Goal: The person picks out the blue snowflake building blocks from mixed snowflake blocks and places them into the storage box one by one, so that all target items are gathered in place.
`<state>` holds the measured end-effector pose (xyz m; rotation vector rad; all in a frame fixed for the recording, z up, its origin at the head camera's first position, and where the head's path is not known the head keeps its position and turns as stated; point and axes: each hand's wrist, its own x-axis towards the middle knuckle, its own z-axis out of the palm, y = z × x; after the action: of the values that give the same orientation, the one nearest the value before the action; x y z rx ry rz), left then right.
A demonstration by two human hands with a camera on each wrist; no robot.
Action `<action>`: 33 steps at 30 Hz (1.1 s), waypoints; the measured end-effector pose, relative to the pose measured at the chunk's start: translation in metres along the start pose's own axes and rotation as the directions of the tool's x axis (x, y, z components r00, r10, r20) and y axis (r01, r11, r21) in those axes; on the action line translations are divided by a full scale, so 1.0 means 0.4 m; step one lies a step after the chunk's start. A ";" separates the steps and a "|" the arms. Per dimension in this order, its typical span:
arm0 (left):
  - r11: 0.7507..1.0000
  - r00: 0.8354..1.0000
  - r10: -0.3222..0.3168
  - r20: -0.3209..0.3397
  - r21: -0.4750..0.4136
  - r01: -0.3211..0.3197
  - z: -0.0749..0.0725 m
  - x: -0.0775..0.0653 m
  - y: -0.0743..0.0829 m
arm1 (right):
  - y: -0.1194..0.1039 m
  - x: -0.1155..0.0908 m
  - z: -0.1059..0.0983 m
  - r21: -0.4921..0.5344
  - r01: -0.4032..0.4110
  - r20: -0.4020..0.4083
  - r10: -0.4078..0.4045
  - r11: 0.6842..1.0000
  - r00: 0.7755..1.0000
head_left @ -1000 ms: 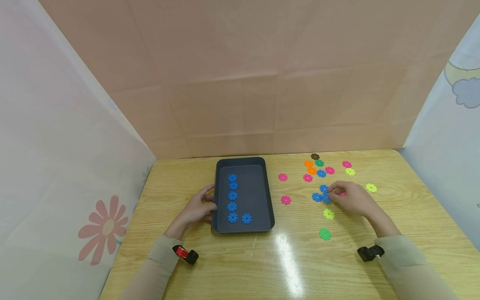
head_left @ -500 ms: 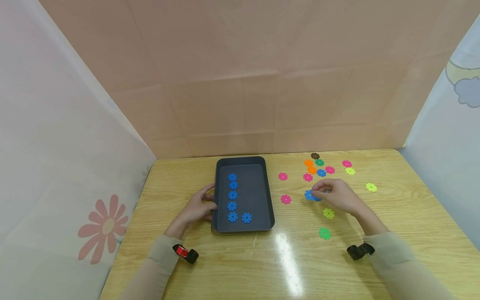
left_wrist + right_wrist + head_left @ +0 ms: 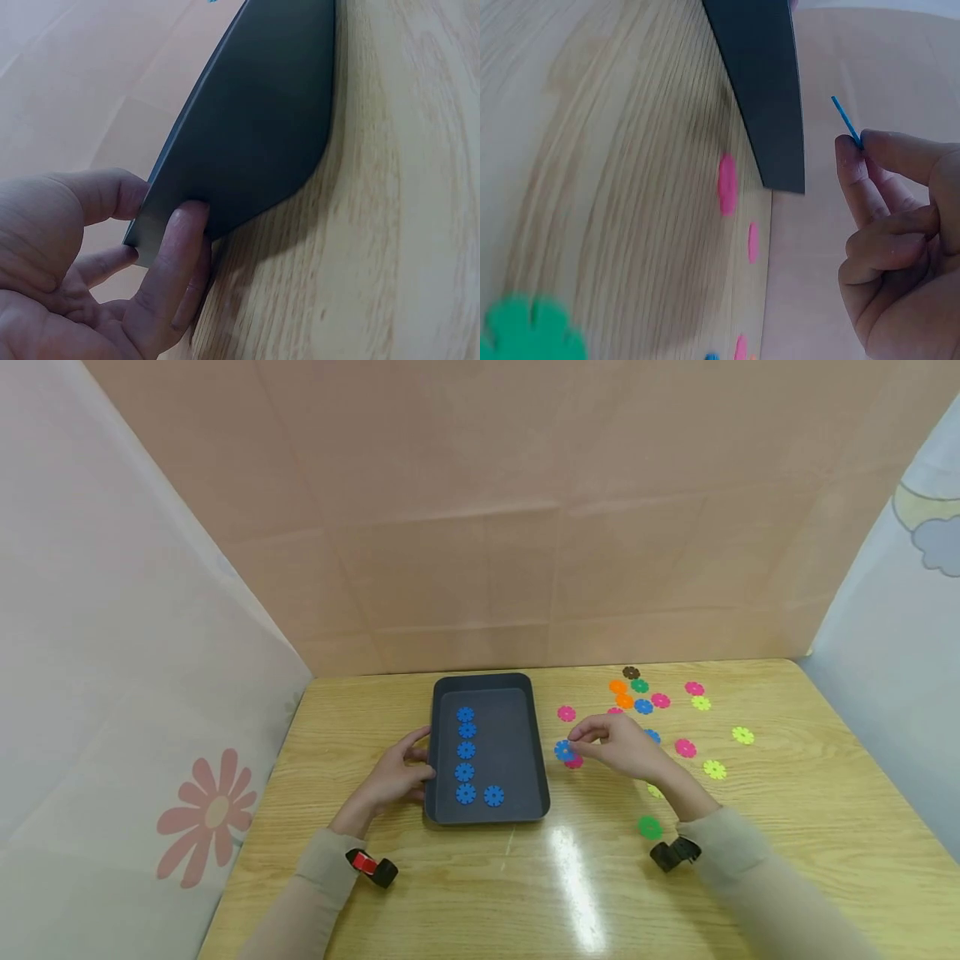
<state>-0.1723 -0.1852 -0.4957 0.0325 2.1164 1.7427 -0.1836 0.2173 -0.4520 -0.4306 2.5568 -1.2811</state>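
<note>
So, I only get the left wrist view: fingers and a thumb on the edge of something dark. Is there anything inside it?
Observer: Yes, the head view shows six blue discs lying in that tray.
Operator: Neat! And what's happening off to the right?
Observer: The right hand pinches one more blue disc between thumb and finger.
Operator: Is that one over the tray?
Observer: No, in the head view it's outside the tray, to the right of its rim.
</note>
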 end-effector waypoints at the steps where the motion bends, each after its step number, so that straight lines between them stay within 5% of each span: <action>1: 1.000 1.000 -0.002 0.001 -0.001 0.002 0.001 -0.001 0.001 | -0.006 0.006 0.009 0.009 0.005 0.007 -0.005 1.000 1.000; 16: 1.000 1.000 -0.011 -0.002 -0.016 0.011 0.000 -0.001 0.000 | -0.102 0.108 0.139 -0.043 0.114 0.112 -0.109 0.993 0.988; 24: 1.000 1.000 -0.002 0.001 -0.013 0.002 -0.002 0.002 0.001 | -0.141 0.132 0.189 -0.133 0.108 0.154 -0.087 0.985 0.984; 33: 1.000 1.000 -0.005 0.007 -0.018 0.006 -0.004 0.005 -0.004 | -0.144 0.141 0.232 -0.295 0.070 0.107 -0.040 0.953 0.993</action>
<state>-0.1742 -0.1864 -0.4976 0.0280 2.0937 1.7553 -0.1947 0.0956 -0.4647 -0.6125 2.6750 -0.8637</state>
